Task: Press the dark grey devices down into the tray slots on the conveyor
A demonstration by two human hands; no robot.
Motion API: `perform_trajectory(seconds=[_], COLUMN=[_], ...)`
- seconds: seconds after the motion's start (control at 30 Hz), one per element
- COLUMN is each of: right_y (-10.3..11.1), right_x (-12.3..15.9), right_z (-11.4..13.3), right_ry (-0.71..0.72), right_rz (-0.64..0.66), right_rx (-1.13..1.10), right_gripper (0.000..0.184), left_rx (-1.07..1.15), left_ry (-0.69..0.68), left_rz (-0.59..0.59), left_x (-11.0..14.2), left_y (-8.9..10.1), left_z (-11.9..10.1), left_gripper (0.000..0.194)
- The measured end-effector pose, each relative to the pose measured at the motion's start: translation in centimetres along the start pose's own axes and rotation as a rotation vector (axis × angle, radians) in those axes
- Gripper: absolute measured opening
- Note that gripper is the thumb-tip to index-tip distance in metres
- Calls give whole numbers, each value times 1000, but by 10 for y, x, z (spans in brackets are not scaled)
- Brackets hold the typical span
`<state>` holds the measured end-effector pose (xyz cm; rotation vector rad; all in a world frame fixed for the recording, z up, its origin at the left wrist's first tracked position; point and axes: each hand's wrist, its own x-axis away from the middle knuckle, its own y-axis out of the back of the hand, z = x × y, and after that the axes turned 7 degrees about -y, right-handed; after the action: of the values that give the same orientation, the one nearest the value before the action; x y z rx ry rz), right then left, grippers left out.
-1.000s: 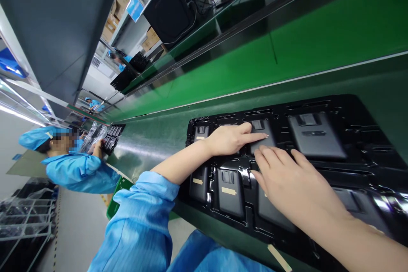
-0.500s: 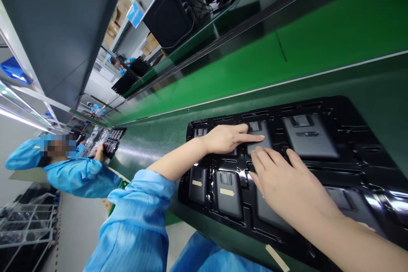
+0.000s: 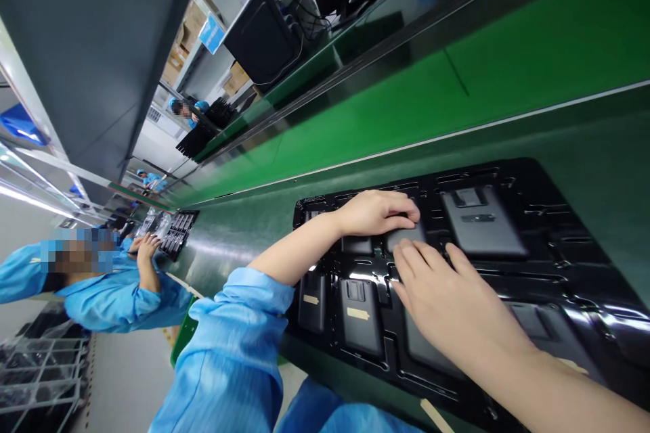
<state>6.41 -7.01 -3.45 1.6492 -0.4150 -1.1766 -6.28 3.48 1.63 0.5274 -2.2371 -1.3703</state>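
A black moulded tray (image 3: 546, 216) lies on the green bench and holds several dark grey flat cases in its pockets. My left hand (image 3: 378, 212) is over an upper-row case (image 3: 406, 237), with bent fingers and thumb drawn together; whatever is between the tips is hidden. My right hand (image 3: 457, 301) lies with fingers stretched out, their tips at the lower edge of that same case. To its right sits another grey case (image 3: 485, 223) with a dark slot. Two lower-row cases, one left (image 3: 312, 301) and one beside it (image 3: 360, 314), carry pale tape strips.
A pale strip (image 3: 435, 415) is at the tray's front edge. A raised green panel (image 3: 508, 74) runs along the bench's back. To the left, a co-worker in blue (image 3: 132, 298) works at another black tray (image 3: 179, 233). Monitors (image 3: 264, 34) stand beyond the panel.
My left hand's stretched index finger has bent in, and that hand has shifted slightly right over the case. My right hand stays at the case's edge. The co-worker's hands have risen.
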Motion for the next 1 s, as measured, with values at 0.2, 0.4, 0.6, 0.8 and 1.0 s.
perform_trajectory(seconds=[0.2,0.4,0.6,0.8,1.0], right_y=[1,2,3,-1,-4], right_x=[0,-2,-1,1,0], right_z=[2,2,1,2,0], right_ry=[-20,-27,-27,-8,11], right_rz=[30,26,-17,-37,-87], right_rx=[-13,-25,-50,-56,-53], right_gripper=[33,32,36,33,35], left_rx=[-19,-67,-194,-175,91], left_ry=[-58,-22,20,89,181], left_rz=[83,110,136,36,-382], left_x=[-6,-10,-6,8,47], left_y=[6,6,1,-5,-11], left_z=[1,-1,-4,-2,-5], left_gripper=[17,14,14,11,14])
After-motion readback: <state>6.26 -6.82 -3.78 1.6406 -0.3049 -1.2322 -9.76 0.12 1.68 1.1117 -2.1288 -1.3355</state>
